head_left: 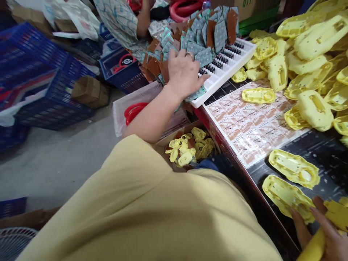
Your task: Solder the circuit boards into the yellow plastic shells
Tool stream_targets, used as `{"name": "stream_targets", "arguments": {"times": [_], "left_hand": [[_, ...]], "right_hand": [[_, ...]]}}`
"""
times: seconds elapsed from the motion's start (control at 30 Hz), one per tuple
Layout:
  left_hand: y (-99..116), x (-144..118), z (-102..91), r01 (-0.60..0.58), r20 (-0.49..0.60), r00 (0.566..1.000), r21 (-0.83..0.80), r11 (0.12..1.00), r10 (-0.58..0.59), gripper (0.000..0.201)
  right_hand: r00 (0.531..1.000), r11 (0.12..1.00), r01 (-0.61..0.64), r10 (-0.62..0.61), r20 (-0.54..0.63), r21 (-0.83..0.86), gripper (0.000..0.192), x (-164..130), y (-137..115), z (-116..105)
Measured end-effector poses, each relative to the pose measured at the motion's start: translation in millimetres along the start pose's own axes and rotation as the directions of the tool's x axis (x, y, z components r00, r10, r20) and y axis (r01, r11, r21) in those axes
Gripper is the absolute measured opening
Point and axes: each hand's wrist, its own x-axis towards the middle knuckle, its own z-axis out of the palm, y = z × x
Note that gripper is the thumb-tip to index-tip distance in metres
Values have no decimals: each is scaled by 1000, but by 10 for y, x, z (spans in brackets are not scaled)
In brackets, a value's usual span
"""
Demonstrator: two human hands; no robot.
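The left hand [185,74] reaches out to the white slotted tray [231,70] at the far edge of the table and rests, fingers loosely spread and curved, on the small circuit boards [202,56] that stand upright in its slots; the fingertips touch the nearest boards, but whether a board is pinched between them cannot be told from this view. The boards are thin flat rectangles, brown on one face and greenish on the other, packed closely in rows. They will likely be light and stiff, with edges that give a sure hold; take one by its two opposite edges and lift straight out of its slot, since the faces may carry delicate parts and neighbouring boards lean against each other. The right hand [323,232], at the lower right corner, lies with fingers curled on a yellow plastic shell [289,197] that rests flat on the dark table [326,154]; a second shell [295,168] lies just beside it. More yellow shells [304,54] are heaped at the far right, and a printed label sheet [252,127] lies between tray and shells
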Motion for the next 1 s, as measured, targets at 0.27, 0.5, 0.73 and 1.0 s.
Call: {"name": "stream_targets", "arguments": {"times": [0.27, 0.5, 0.73, 1.0], "left_hand": [[-356, -48, 540, 69, -98, 992, -144, 987, -83, 25], [-363, 20, 235, 116, 15, 992, -495, 861, -125, 54], [-26, 144, -47, -149, -171, 985, -718, 680, 35, 63], [1741, -127, 248, 23, 326, 661, -909, 416, 676, 29]], "right_hand": [[986, 975, 160, -165, -20, -151, 78, -9, -76, 1], [976, 970, 215, -217, -14, -115, 71, -130, -32, 36], [971, 968, 192, -211, -114, -159, 52, 7, -381, 95], [923, 949, 251, -294, -249, -189, 44, 356, -744, 3]]}}
